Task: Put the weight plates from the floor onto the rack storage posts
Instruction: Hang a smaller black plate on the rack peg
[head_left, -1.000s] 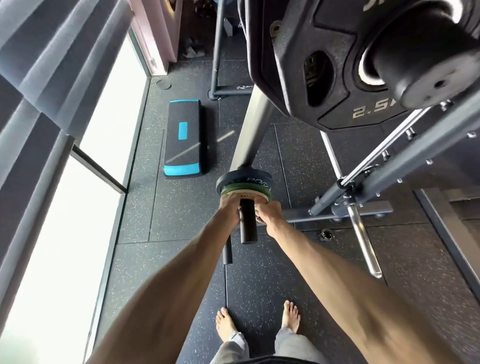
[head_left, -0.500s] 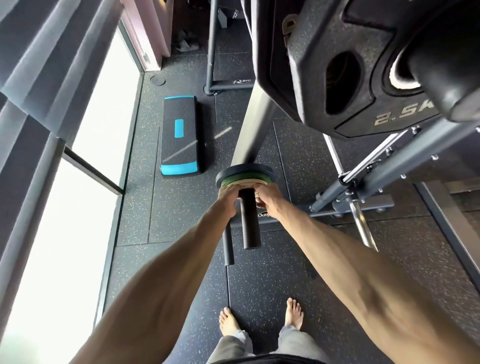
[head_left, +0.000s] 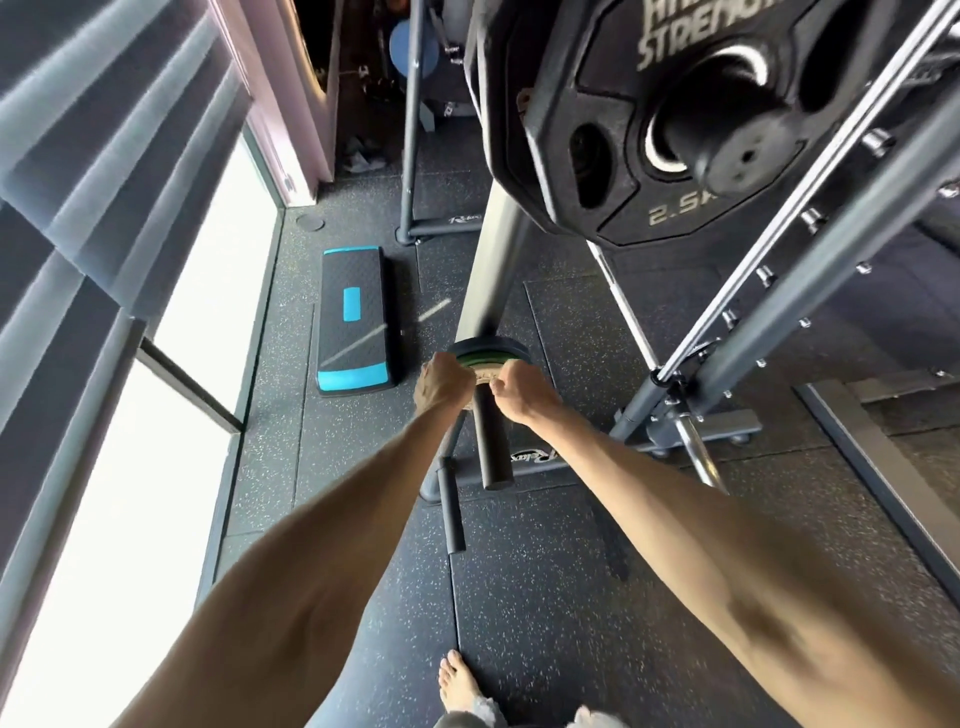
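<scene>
A black storage post (head_left: 491, 447) sticks out toward me from the rack upright (head_left: 488, 280). On it sit a dark plate and a green plate (head_left: 485, 355), with a small pale plate (head_left: 484, 375) in front of them. My left hand (head_left: 441, 387) grips the pale plate's left edge and my right hand (head_left: 519, 392) grips its right edge, fingers curled round it. A second, thinner post (head_left: 451, 512) points out lower down. Close to the camera, a black 2.5 kg plate (head_left: 613, 119) hangs on an upper post (head_left: 727, 150).
A black and blue step platform (head_left: 354, 319) lies on the rubber floor to the left, near the window. Rack base bars (head_left: 691, 431) and a chrome peg (head_left: 701, 460) stand to the right. My bare feet (head_left: 457, 686) are at the bottom.
Both hands have slid the pale plate farther along the post, up against the green plate. The camera has tilted, so the upper 2.5 kg plate shows more fully.
</scene>
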